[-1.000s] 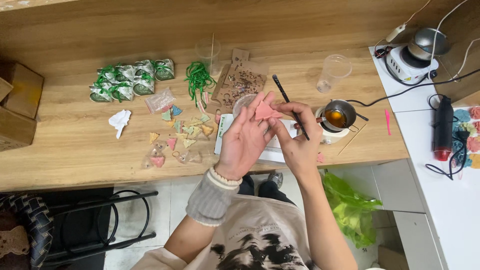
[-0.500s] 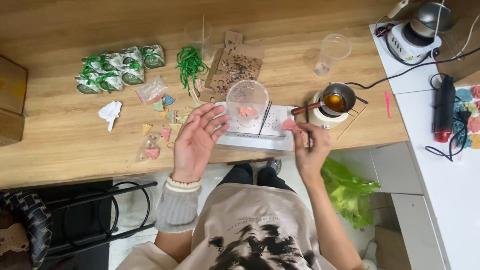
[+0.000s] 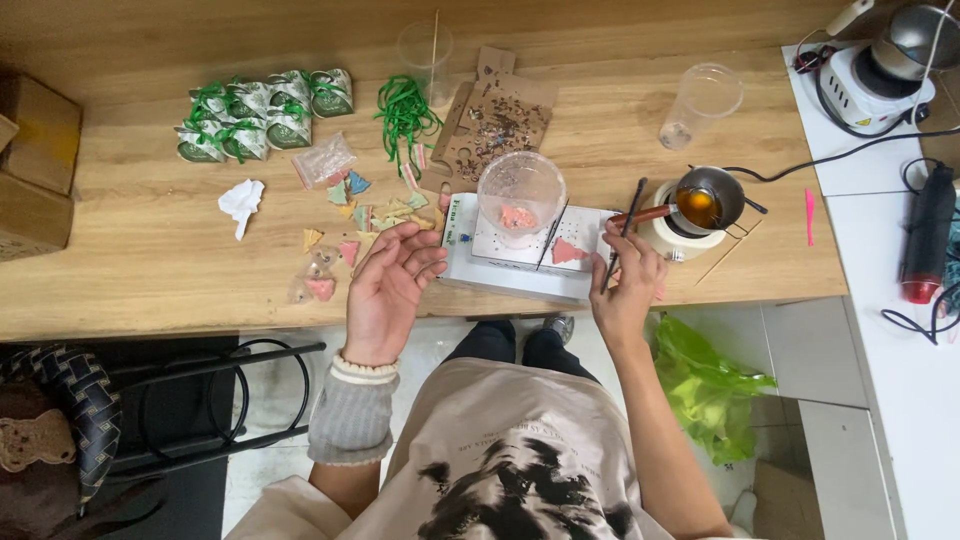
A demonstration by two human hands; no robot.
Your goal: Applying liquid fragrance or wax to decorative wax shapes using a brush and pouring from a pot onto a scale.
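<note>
- Boxes (image 3: 35,165), brown cardboard, at the far left edge of the wooden table (image 3: 150,260).
- Green-ribboned packets (image 3: 262,112) clustered near the table's back left; crumpled white scrap (image 3: 241,203) in front of them.
- Small coloured triangles (image 3: 360,215) scattered beside the left hand; loose green ribbon (image 3: 403,110) behind them.
- Left hand (image 3: 390,290): palm up, fingers spread apart, holding nothing, hovering at the table's front edge just left of the white tray (image 3: 525,262).
- Clear cup (image 3: 521,192) stands on the tray, pink bits inside; 1 pink triangle (image 3: 567,251) lies on the tray to its right.
- Right hand (image 3: 627,285): fingers pinched together on a thin black stick (image 3: 622,230), its tip pointing away, at the tray's right end.
- Small pot (image 3: 706,197) of amber liquid on a white stand, just right of the stick.
- Empty clear cup (image 3: 700,102) behind the pot; white heater (image 3: 880,70) at the far right.
</note>
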